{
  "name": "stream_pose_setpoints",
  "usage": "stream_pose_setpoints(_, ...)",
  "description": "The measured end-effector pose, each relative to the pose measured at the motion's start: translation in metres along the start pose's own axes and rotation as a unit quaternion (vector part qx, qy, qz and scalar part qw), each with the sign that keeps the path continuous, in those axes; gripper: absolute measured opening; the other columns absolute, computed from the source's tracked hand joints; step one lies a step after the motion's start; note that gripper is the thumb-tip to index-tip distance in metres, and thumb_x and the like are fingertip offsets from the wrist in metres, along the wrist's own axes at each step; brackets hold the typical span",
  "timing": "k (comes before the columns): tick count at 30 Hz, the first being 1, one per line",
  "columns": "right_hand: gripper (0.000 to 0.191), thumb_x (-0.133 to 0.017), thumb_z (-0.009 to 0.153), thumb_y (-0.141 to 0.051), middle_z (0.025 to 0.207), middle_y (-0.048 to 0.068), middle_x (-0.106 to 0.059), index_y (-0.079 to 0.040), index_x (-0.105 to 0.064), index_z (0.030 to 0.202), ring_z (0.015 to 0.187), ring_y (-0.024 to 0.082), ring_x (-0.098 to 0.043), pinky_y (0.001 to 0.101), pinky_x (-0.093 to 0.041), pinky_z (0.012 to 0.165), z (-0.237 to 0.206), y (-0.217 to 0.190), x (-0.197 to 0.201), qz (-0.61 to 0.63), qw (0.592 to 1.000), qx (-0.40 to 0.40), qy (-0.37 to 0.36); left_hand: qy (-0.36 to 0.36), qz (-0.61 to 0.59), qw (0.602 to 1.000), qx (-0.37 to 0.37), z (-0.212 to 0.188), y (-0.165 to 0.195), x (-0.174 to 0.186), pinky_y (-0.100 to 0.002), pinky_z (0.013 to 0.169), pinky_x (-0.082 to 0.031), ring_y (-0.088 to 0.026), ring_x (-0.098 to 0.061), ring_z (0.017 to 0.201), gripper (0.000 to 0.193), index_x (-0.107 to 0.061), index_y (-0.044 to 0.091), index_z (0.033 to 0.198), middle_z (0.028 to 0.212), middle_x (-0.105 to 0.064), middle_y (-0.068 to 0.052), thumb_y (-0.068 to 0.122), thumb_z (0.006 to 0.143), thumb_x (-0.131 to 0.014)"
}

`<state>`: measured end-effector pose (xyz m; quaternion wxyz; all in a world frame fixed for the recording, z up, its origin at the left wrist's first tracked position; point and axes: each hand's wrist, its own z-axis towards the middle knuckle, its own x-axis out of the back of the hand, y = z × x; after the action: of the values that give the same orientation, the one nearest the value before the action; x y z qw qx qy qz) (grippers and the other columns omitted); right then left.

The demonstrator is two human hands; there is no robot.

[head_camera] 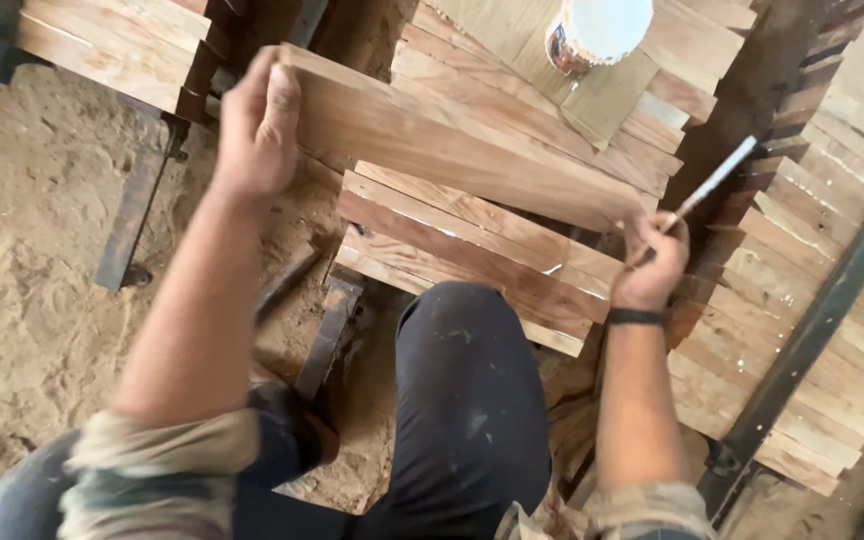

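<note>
My left hand grips the left end of a long wooden plank, which it holds tilted above a low stack of similar planks. At the plank's right end my right hand is closed on a thin brush with a pale handle that points up and to the right. A dark band circles my right wrist. My knee in dark trousers is just below the stack.
A round tin with white contents stands on planks at the top. More stacked planks fill the right side, crossed by a dark metal bar. Sawdust floor and a metal frame leg lie to the left.
</note>
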<state>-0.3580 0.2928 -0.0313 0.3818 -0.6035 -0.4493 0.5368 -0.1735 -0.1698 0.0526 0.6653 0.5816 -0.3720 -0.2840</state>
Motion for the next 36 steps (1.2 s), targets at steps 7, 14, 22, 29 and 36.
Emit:
stream_pose_setpoints(7, 0.018, -0.062, 0.092, -0.005, 0.091, -0.001, -0.057, 0.001, -0.067, 0.109, 0.081, 0.005, -0.054, 0.0224, -0.043, 0.076, 0.016, 0.024, -0.055, -0.081, 0.989, 0.042, -0.119, 0.161, 0.044, 0.969, 0.182, -0.07, 0.045, 0.04, -0.029, 0.064, -0.053, -0.009, -0.061, 0.078, 0.045, -0.065, -0.001, 0.107, 0.089, -0.066, -0.001, 0.042, 0.108, -0.053)
stream_pose_setpoints(14, 0.035, -0.076, 0.089, -0.007, 0.094, 0.014, -0.072, 0.002, -0.064, 0.12, 0.082, 0.023, -0.075, 0.0352, -0.058, 0.075, 0.023, -0.022, -0.079, -0.402, 0.87, 0.26, -0.116, 0.119, -0.078, 0.947, 0.288, -0.104, 0.072, 0.044, -0.029, 0.064, -0.055, -0.01, -0.062, 0.079, 0.039, -0.063, 0.001, 0.112, 0.091, -0.065, -0.001, 0.038, 0.104, -0.055)
stream_pose_setpoints(22, 0.049, -0.086, 0.081, -0.01, 0.099, 0.02, -0.074, -0.004, -0.064, 0.125, 0.092, 0.036, -0.073, 0.0425, -0.058, 0.082, 0.075, -0.064, -0.111, -0.584, 0.728, 0.324, -0.154, 0.038, 0.008, 0.97, 0.24, -0.101, 0.097, 0.049, -0.027, 0.068, -0.053, -0.008, -0.06, 0.078, 0.037, -0.066, 0.0, 0.113, 0.09, -0.068, 0.0, 0.034, 0.101, -0.06)
stream_pose_setpoints(29, 0.032, -0.082, 0.08, -0.017, 0.095, 0.017, -0.075, -0.008, -0.07, 0.108, 0.09, 0.033, -0.075, 0.0408, -0.059, 0.084, 0.136, -0.068, -0.155, -0.618, 0.674, 0.344, -0.214, 0.024, 0.156, 0.951, 0.265, -0.097, 0.102, 0.055, -0.034, 0.061, -0.048, -0.014, -0.056, 0.068, 0.041, -0.064, -0.002, 0.099, 0.077, -0.064, -0.007, 0.039, 0.1, -0.064)
stream_pose_setpoints(36, 0.021, -0.075, 0.086, -0.023, 0.096, 0.02, -0.074, -0.009, -0.079, 0.101, 0.088, 0.035, -0.073, 0.0417, -0.057, 0.084, 0.184, -0.072, -0.173, -0.687, 0.584, 0.327, -0.282, 0.012, 0.163, 0.954, 0.251, -0.098, 0.101, 0.058, -0.034, 0.064, -0.053, -0.015, -0.064, 0.071, 0.04, -0.063, 0.0, 0.099, 0.079, -0.068, -0.008, 0.04, 0.096, -0.065)
